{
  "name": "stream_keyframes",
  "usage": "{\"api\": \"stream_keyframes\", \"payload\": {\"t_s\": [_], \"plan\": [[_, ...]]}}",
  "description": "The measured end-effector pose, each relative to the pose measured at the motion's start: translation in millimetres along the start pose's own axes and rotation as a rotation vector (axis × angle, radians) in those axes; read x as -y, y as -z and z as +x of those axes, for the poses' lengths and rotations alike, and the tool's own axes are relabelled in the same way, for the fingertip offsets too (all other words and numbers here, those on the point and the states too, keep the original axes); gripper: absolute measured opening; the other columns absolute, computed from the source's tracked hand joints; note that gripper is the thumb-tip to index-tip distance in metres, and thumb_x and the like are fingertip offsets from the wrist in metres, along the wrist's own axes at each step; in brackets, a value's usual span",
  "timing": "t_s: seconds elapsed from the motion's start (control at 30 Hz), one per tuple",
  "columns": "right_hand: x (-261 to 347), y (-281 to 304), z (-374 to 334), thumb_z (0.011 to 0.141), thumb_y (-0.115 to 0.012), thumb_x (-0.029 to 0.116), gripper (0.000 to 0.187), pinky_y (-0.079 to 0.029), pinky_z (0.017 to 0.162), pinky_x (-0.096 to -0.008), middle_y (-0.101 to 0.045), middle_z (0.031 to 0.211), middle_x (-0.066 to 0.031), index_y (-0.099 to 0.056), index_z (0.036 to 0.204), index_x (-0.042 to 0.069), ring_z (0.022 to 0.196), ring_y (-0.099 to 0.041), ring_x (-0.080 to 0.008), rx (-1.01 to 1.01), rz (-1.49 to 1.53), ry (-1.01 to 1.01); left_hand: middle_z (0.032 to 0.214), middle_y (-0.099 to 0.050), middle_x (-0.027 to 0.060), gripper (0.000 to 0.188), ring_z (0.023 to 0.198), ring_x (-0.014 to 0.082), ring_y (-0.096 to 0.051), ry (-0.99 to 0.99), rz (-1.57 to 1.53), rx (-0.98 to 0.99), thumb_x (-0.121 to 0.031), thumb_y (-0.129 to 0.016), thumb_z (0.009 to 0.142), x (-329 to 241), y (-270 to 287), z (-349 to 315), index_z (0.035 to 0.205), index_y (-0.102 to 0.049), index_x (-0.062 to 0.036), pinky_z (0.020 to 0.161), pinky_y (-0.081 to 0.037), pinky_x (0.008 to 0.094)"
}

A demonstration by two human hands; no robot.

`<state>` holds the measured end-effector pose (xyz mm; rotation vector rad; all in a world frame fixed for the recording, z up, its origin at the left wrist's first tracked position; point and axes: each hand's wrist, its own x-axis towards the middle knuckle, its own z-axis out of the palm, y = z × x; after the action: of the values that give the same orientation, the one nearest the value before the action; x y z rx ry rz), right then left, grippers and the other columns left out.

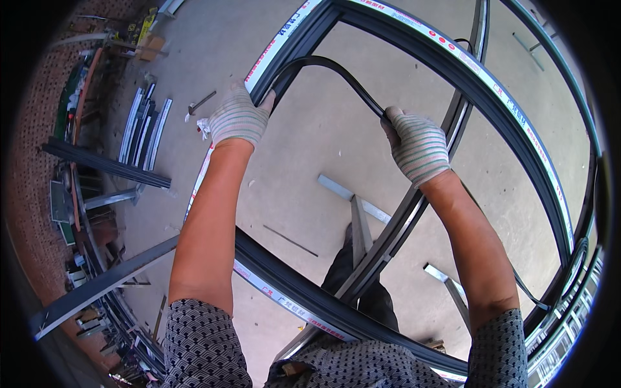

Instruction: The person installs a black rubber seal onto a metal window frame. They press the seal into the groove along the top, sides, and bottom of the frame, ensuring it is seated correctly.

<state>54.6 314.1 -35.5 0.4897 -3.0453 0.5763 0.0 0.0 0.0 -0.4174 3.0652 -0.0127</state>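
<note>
A large dark window frame (414, 59) with white printed film along its edges lies in front of me. My left hand (240, 119), in a striped knit glove, is wrapped round its left side bar near the far left corner, the thumb on the inner edge. A black rubber sealing strip (349, 76) arches from beside that thumb across the opening to my right hand (417, 145), also gloved. The right fingers are closed round the strip, raised above the frame. More of the strip trails below my right wrist toward the frame's right corner.
Metal support bars (404, 210) run beneath the frame, with a grey steel leg (360, 229) below. Bundled profiles (145, 129) lie on the floor at left, beside longer dark bars (107, 163). A brick wall (29, 194) and cluttered rack edge the left side. Stacked light profiles (566, 343) stand lower right.
</note>
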Motion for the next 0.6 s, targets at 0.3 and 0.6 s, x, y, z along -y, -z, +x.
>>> {"api": "stream_keyframes", "payload": {"t_s": [0.3,0.6], "plan": [[-1,1,3,0.104,-0.062,0.013,0.008,-0.055,0.074,-0.0518,-0.069,0.086,-0.0201,-0.063,0.105,0.006,0.082,-0.070,-0.0428,0.001,0.015,-0.008,0.121,-0.076,0.0213,0.074,0.110,0.0389,-0.075,-0.028,0.032,-0.063,-0.062,-0.070,0.095,-21,-6,22,0.139,-0.061,-0.0026,0.099,-0.058,0.0485],[1,3,21,0.105,-0.062,0.013,0.007,-0.057,0.074,-0.0501,-0.070,0.088,-0.0197,-0.064,0.106,0.006,0.083,-0.070,-0.0424,-0.044,0.010,-0.011,0.125,-0.074,0.0237,0.080,0.114,0.0407,-0.073,-0.036,-0.110,0.010,-0.064,-0.071,0.093,-35,8,27,0.142,-0.059,-0.0015,0.100,-0.057,0.0499]]}}
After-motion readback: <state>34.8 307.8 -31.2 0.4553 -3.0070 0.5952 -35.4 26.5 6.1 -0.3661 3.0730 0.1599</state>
